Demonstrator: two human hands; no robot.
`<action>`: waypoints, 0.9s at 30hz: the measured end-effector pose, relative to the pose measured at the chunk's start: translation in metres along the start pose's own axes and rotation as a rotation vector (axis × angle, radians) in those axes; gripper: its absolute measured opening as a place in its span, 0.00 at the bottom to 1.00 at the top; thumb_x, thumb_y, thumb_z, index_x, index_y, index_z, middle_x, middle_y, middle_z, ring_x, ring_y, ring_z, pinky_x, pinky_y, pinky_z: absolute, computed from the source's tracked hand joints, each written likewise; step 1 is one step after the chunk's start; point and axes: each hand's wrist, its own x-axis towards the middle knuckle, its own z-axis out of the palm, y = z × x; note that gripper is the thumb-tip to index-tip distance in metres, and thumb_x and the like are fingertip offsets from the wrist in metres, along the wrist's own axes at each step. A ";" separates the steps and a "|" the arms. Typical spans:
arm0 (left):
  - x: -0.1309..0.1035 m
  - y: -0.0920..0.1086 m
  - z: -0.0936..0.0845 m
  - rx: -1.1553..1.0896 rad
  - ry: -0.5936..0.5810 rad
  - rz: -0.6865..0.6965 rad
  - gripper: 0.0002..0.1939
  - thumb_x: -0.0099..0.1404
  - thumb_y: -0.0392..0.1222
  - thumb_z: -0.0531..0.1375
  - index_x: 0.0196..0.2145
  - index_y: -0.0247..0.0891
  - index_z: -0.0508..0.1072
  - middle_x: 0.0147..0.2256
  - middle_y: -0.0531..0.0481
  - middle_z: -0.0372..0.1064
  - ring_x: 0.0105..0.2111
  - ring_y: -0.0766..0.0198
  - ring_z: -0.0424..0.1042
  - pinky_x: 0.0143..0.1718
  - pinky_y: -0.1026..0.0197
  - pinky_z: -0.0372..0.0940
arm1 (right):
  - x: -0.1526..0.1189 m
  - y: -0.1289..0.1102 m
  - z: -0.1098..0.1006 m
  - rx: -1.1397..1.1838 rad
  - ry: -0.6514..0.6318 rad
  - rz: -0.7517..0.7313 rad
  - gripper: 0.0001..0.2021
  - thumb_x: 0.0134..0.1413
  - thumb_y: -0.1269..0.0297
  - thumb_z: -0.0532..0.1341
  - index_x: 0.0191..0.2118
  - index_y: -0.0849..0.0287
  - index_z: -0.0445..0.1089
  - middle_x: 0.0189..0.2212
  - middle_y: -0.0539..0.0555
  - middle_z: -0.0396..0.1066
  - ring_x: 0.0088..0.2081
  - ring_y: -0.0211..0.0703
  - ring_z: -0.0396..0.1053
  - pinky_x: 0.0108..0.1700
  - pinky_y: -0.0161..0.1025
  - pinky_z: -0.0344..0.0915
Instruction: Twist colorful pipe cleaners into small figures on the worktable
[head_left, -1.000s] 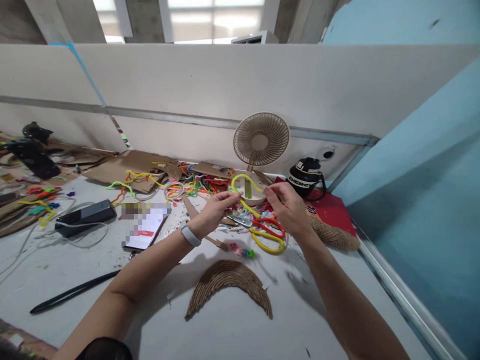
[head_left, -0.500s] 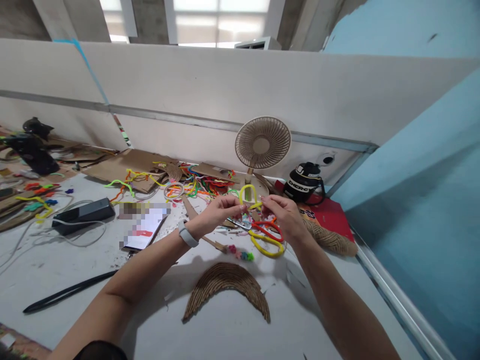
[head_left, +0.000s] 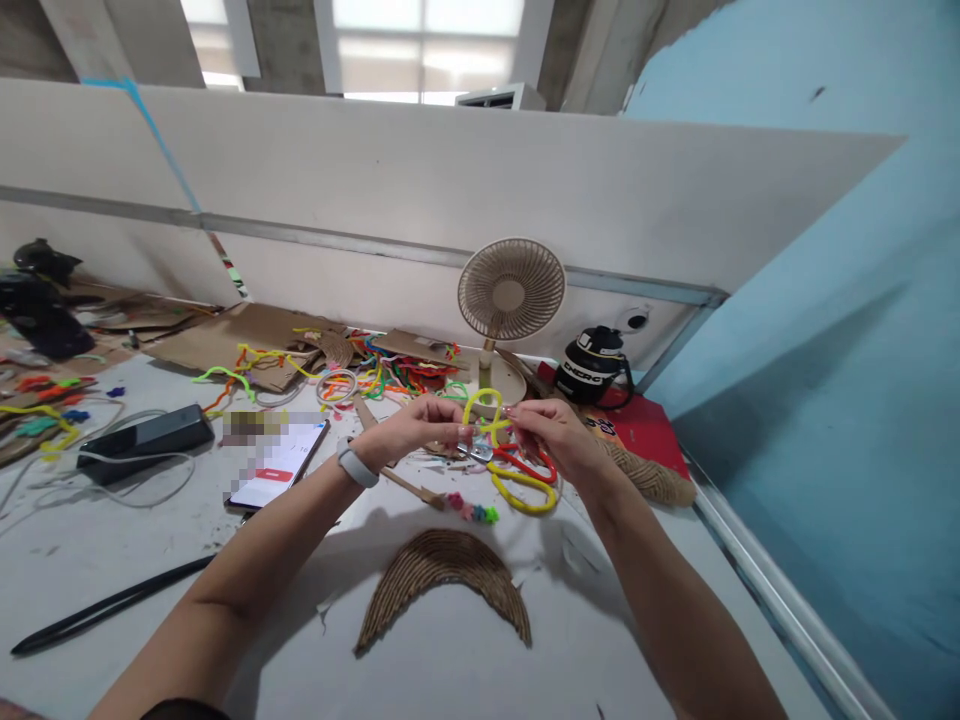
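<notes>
I hold a yellow pipe cleaner [head_left: 484, 408] between both hands, raised above the table [head_left: 150, 540]. My left hand [head_left: 420, 425] pinches its end at 9 o'clock of the loop, fingers closed on it. My right hand [head_left: 551, 432] pinches the other end at 3 o'clock, fingers also clamped on it. The loop rises between my fingertips, toward 12 o'clock. Just below my hands lie scissors [head_left: 517, 470] with red and yellow handles. A fan [head_left: 511, 290] stands beyond at 12 o'clock. A woven crescent [head_left: 442, 580] lies near me at 6 o'clock, a phone [head_left: 277, 465] at 9 o'clock.
</notes>
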 end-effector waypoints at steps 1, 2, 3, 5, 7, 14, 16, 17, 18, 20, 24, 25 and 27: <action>0.000 0.000 0.000 0.004 -0.020 -0.001 0.13 0.57 0.46 0.64 0.25 0.31 0.71 0.20 0.54 0.63 0.21 0.73 0.61 0.24 0.68 0.56 | -0.001 -0.001 0.000 -0.015 -0.013 0.013 0.19 0.48 0.55 0.63 0.15 0.61 0.64 0.11 0.46 0.59 0.14 0.30 0.53 0.16 0.31 0.47; -0.001 0.001 0.000 0.004 -0.048 -0.009 0.13 0.57 0.46 0.64 0.25 0.31 0.71 0.21 0.53 0.64 0.21 0.73 0.61 0.24 0.68 0.56 | -0.002 -0.002 0.001 -0.024 -0.023 0.026 0.19 0.48 0.55 0.63 0.15 0.61 0.64 0.11 0.46 0.59 0.14 0.29 0.53 0.16 0.31 0.46; -0.001 0.002 0.000 0.002 -0.081 -0.026 0.13 0.56 0.46 0.64 0.25 0.31 0.71 0.21 0.53 0.64 0.21 0.73 0.60 0.23 0.68 0.56 | -0.003 -0.002 0.002 -0.027 -0.031 0.038 0.19 0.48 0.55 0.63 0.15 0.61 0.64 0.11 0.46 0.59 0.13 0.29 0.52 0.15 0.32 0.45; -0.002 0.002 0.000 -0.003 -0.133 -0.067 0.13 0.55 0.46 0.65 0.25 0.31 0.71 0.21 0.53 0.64 0.20 0.73 0.60 0.23 0.68 0.56 | -0.003 -0.002 0.003 -0.028 -0.060 0.060 0.20 0.48 0.54 0.62 0.14 0.61 0.63 0.10 0.46 0.59 0.13 0.29 0.52 0.15 0.32 0.44; -0.003 0.003 -0.002 -0.011 -0.150 -0.093 0.13 0.54 0.46 0.66 0.25 0.32 0.71 0.20 0.53 0.64 0.19 0.74 0.60 0.22 0.69 0.55 | -0.002 -0.002 0.000 -0.004 -0.064 0.056 0.21 0.49 0.55 0.62 0.13 0.60 0.62 0.09 0.46 0.57 0.12 0.29 0.50 0.15 0.33 0.42; -0.006 0.001 -0.007 -0.023 -0.140 -0.090 0.14 0.51 0.47 0.67 0.24 0.32 0.71 0.20 0.54 0.66 0.17 0.75 0.59 0.19 0.70 0.53 | -0.002 -0.006 -0.013 0.006 0.314 -0.252 0.09 0.51 0.57 0.62 0.27 0.57 0.68 0.22 0.47 0.68 0.25 0.35 0.64 0.28 0.32 0.60; -0.005 0.001 -0.003 -0.007 -0.194 -0.119 0.16 0.51 0.48 0.67 0.24 0.31 0.71 0.19 0.54 0.65 0.17 0.75 0.58 0.19 0.70 0.54 | -0.005 -0.010 -0.004 -0.119 0.184 -0.258 0.11 0.53 0.54 0.61 0.35 0.56 0.70 0.33 0.51 0.71 0.36 0.38 0.68 0.38 0.34 0.63; -0.005 0.002 -0.002 -0.003 -0.226 -0.132 0.16 0.51 0.49 0.67 0.24 0.31 0.71 0.19 0.54 0.65 0.17 0.75 0.58 0.19 0.70 0.54 | -0.007 -0.011 0.001 -0.160 0.068 -0.219 0.13 0.55 0.52 0.59 0.38 0.57 0.70 0.35 0.52 0.71 0.39 0.40 0.68 0.41 0.35 0.62; -0.005 0.002 0.000 0.000 -0.256 -0.142 0.16 0.51 0.49 0.67 0.24 0.31 0.71 0.18 0.54 0.65 0.16 0.75 0.58 0.19 0.70 0.54 | -0.008 -0.012 0.006 -0.185 -0.036 -0.188 0.15 0.55 0.50 0.58 0.38 0.57 0.70 0.36 0.52 0.71 0.39 0.40 0.67 0.41 0.36 0.62; -0.005 0.003 0.002 0.012 -0.296 -0.155 0.16 0.52 0.48 0.67 0.23 0.31 0.71 0.18 0.54 0.64 0.16 0.75 0.58 0.19 0.70 0.54 | -0.008 -0.010 0.013 -0.221 -0.190 -0.127 0.17 0.53 0.49 0.60 0.37 0.59 0.70 0.33 0.52 0.69 0.35 0.39 0.66 0.38 0.35 0.62; -0.003 0.004 0.003 0.102 -0.324 -0.178 0.15 0.54 0.48 0.65 0.24 0.31 0.72 0.19 0.53 0.65 0.17 0.75 0.58 0.19 0.69 0.54 | -0.006 -0.005 0.013 -0.246 -0.223 -0.101 0.16 0.51 0.50 0.62 0.30 0.61 0.68 0.23 0.47 0.63 0.25 0.34 0.59 0.28 0.32 0.56; -0.003 0.004 0.003 0.128 -0.323 -0.179 0.15 0.54 0.49 0.65 0.24 0.31 0.73 0.19 0.52 0.66 0.17 0.74 0.58 0.19 0.69 0.54 | -0.006 -0.005 0.011 -0.292 -0.195 -0.127 0.15 0.51 0.51 0.62 0.29 0.61 0.68 0.22 0.47 0.63 0.25 0.34 0.59 0.28 0.33 0.55; -0.001 0.003 0.001 0.162 -0.292 -0.167 0.16 0.55 0.50 0.64 0.25 0.31 0.74 0.19 0.52 0.65 0.18 0.74 0.58 0.20 0.68 0.53 | -0.007 -0.006 0.010 -0.465 -0.103 -0.225 0.13 0.53 0.54 0.61 0.27 0.60 0.68 0.23 0.49 0.64 0.26 0.36 0.60 0.29 0.33 0.56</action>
